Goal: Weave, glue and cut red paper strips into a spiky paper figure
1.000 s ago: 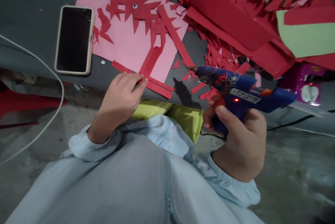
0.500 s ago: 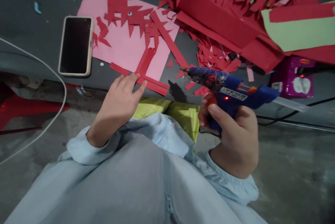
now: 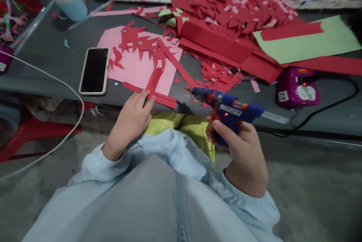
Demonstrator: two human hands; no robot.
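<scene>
Your right hand [image 3: 240, 147] grips blue glue gun [image 3: 226, 108], fingers wrapped round handle; your left hand [image 3: 132, 115], loosely spread, presses fingertips on red strips [image 3: 164, 99].

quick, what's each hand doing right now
Left hand: open, fingertips on the red paper strips.
Right hand: closed, holding the blue glue gun.

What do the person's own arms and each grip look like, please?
Both arms wear long, pale blue sleeves: the left sleeve looks loose, and the right sleeve has a gathered cuff. The left grip and right grip are ungloved hands.
</scene>
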